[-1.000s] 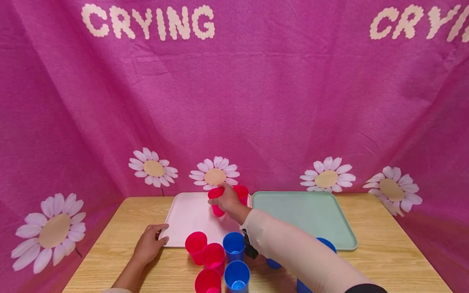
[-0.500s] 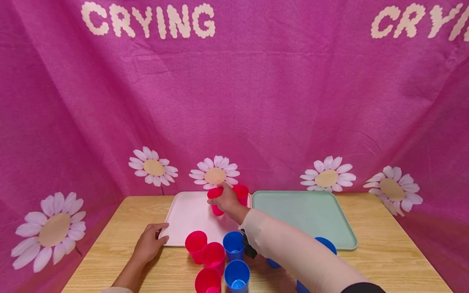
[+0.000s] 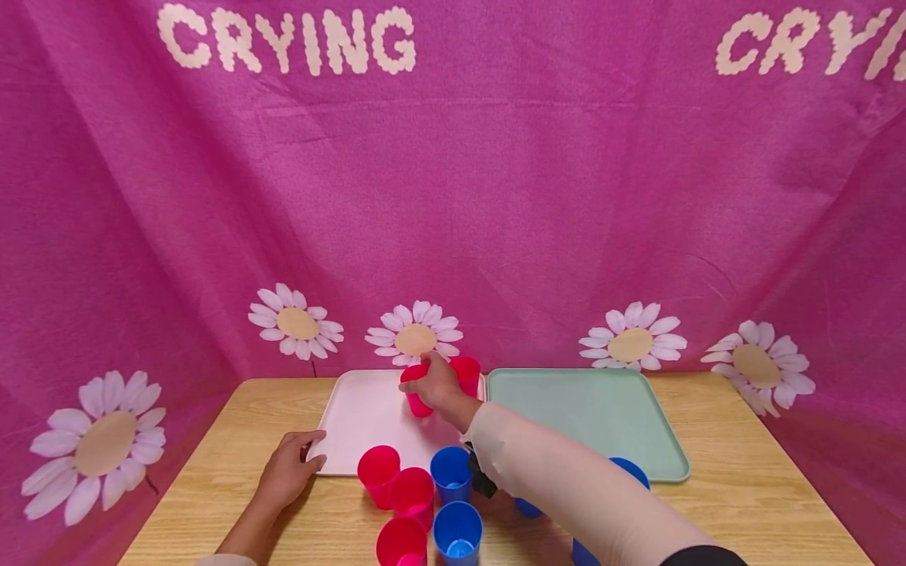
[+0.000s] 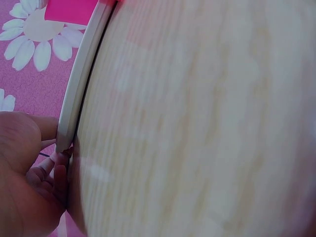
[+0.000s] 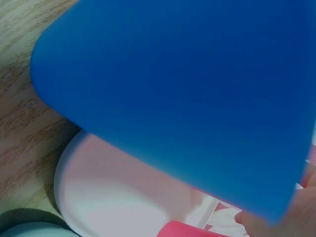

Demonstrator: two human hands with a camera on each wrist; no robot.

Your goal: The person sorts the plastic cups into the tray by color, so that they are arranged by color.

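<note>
Hidden: my right wrist view is mostly filled by a blurred blue cup (image 5: 182,94); my forearm covers part of the blue cups on the counter (image 3: 743,503).

Right hand (image 3: 436,385): grip clamped round a red cup (image 3: 418,391), over the far end of the pink tray (image 3: 368,424). A second red cup (image 3: 467,373) stands just beyond it on the tray.

Left hand (image 3: 286,472): grip pinching the tray's near left corner, thumb on top.

Green tray (image 3: 587,417): right of my right grip.

Between my hands, nearer me: three red cups (image 3: 378,470) and blue cups (image 3: 451,472), contents not discernible.
</note>
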